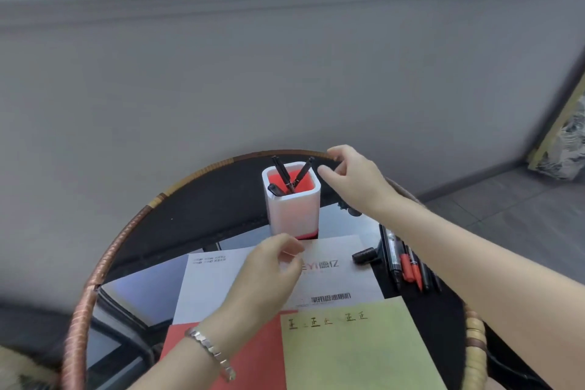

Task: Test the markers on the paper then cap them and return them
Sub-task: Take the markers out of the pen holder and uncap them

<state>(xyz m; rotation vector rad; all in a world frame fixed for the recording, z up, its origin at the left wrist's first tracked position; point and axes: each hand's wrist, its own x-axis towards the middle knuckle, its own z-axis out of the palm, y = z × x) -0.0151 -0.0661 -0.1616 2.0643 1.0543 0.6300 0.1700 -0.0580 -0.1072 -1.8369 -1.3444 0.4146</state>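
Head view: a white pen holder (292, 209) with a red inside stands near the far edge of a round rattan-rimmed table (95, 275), and three black pens (285, 176) lean in it. Just right of the holder's rim hovers the right hand (354, 182), thumb and forefinger parted with nothing between them. In front of the holder the left hand (269, 275), with a silver bracelet (210, 353) on its wrist, hangs over a white printed sheet (215, 282). Its fingers are curled in toward the thumb, and I cannot tell whether they pinch anything. To the front right of the holder, a bunch of black and red markers (408, 263) lies on the tabletop, with a loose black cap (364, 255) beside them. Nearer than the holder lies a yellow-green paper (357, 351) with test marks, overlapping a red sheet (253, 355).
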